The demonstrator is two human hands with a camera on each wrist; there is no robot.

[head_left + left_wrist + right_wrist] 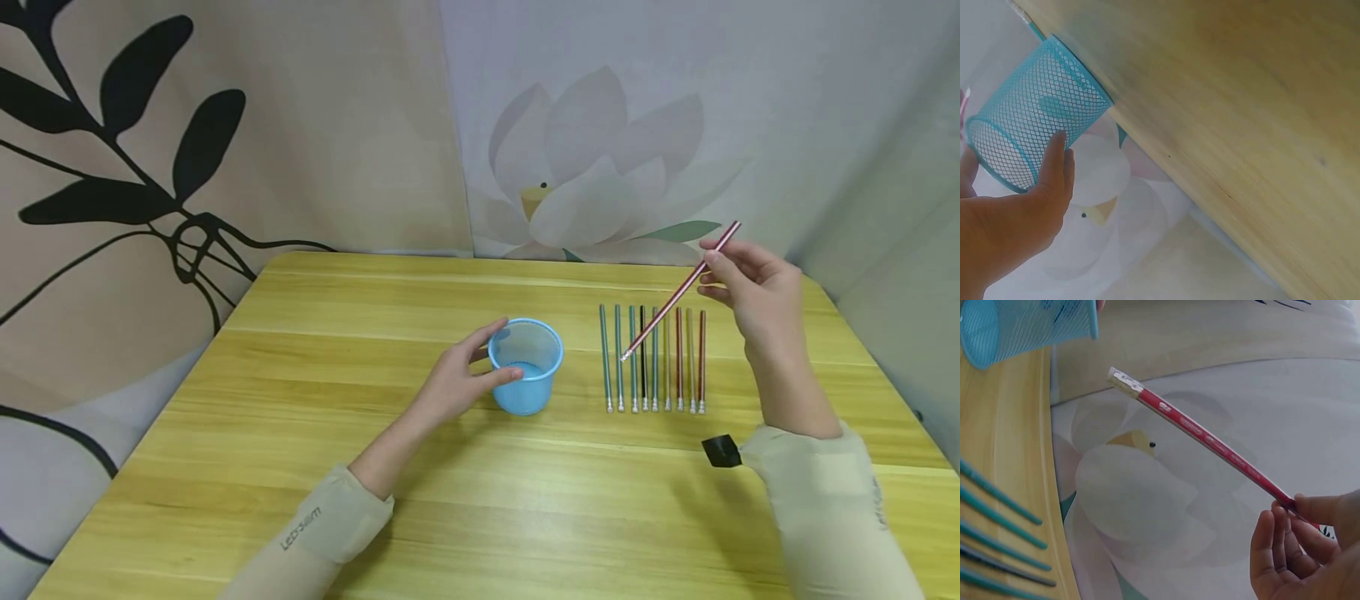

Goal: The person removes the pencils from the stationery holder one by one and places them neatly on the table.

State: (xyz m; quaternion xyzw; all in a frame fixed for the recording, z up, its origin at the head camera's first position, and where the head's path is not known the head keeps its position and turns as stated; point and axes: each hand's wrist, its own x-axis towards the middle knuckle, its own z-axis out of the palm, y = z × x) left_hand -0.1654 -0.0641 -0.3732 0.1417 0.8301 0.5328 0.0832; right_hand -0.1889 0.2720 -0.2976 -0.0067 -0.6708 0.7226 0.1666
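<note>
A light-blue mesh pen cup [527, 397] stands upright on the table, its mouth up. My left hand [452, 385] holds it from the left side, thumb over the near rim and fingers round the far side. In the air above a row of pencils, my right hand [774, 307] pinches a red pencil [681, 291] near its upper end. The pencil slants, with its white eraser end [1125, 382] pointing down and left toward the cup. No pencil shows inside the cup.
Right of the cup, several pencils lie side by side, eraser ends toward me: teal ones [606, 358], a black one [642, 375], red ones [702, 367] and gold ones [692, 375]. A black tag [722, 451] hangs at the right sleeve. Behind the wooden table [300, 350] is a patterned backdrop.
</note>
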